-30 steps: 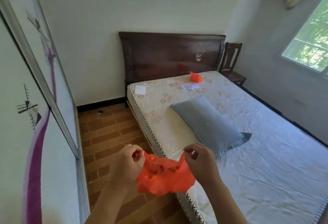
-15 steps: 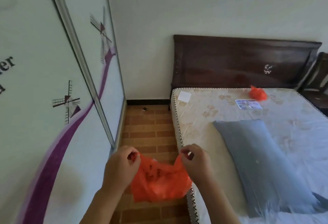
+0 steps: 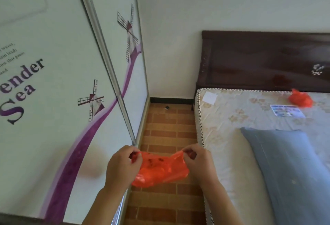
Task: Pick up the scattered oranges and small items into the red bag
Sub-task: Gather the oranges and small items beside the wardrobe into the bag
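The left hand [image 3: 123,166] and the right hand [image 3: 198,160] each pinch one side of the red bag [image 3: 160,169] at its top edge, fingers curled round the thin plastic, and pull it apart so the mouth stretches between them. The bag hangs slack below the hands, over the brick-patterned floor [image 3: 167,128] in the narrow gap between the wardrobe door [image 3: 53,82] and the mattress [image 3: 223,117].

The bag looks to be very light, soft film that crumples and will not hold its mouth open unaided. It is best held at the rim or handles, as it is now; one hand will likely need to keep the mouth open while the other drops things in. Dark print shows on the plastic, and whether anything lies inside already I cannot tell.

No oranges are plainly in view. A small dark item [image 3: 167,107] lies on the floor near the skirting. On the mattress, near the headboard [image 3: 259,60], sit a second crumpled red bag [image 3: 301,99], a printed card [image 3: 285,110] just beside it, and a white paper square [image 3: 210,97]. A blue pillow [image 3: 289,162] lies nearer the person.
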